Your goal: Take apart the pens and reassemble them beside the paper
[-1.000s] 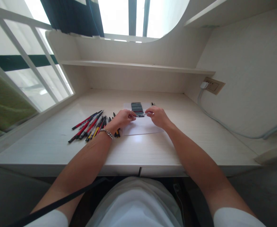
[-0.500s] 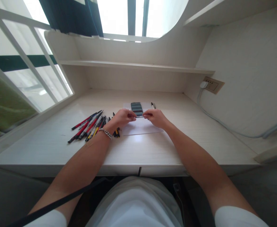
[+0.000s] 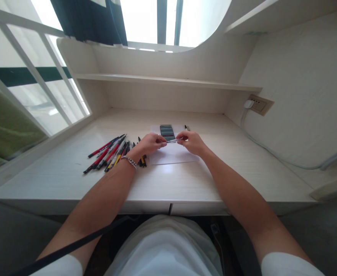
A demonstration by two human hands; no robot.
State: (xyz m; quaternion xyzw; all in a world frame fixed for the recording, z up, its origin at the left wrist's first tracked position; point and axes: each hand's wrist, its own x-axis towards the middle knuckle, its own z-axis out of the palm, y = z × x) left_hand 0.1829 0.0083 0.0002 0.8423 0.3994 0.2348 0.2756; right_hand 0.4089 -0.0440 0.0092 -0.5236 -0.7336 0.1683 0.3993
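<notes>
A slim, light-coloured pen [image 3: 172,140] spans the gap between my two hands above a white sheet of paper [image 3: 172,158]. My left hand [image 3: 152,143] pinches its left end; a ring and a chain bracelet are on that side. At the other end, the fingertips of my right hand [image 3: 194,142] close on the pen. Just beyond the hands lies a dark, flat rectangle like a phone [image 3: 167,130], on the paper. A black-tipped pen [image 3: 187,127] lies behind my right hand, partly hidden by it.
Left of the paper, a loose pile of pens [image 3: 108,153] in red, black, white and yellow covers part of the desk [image 3: 168,184]. A shelf [image 3: 168,80] runs along the back. On the right wall, a cable [image 3: 272,150] hangs from a socket [image 3: 261,105].
My right hand has shifted slightly right and its fingers have opened a little, so more of the pen shows between the hands. My left hand has hardly moved.
</notes>
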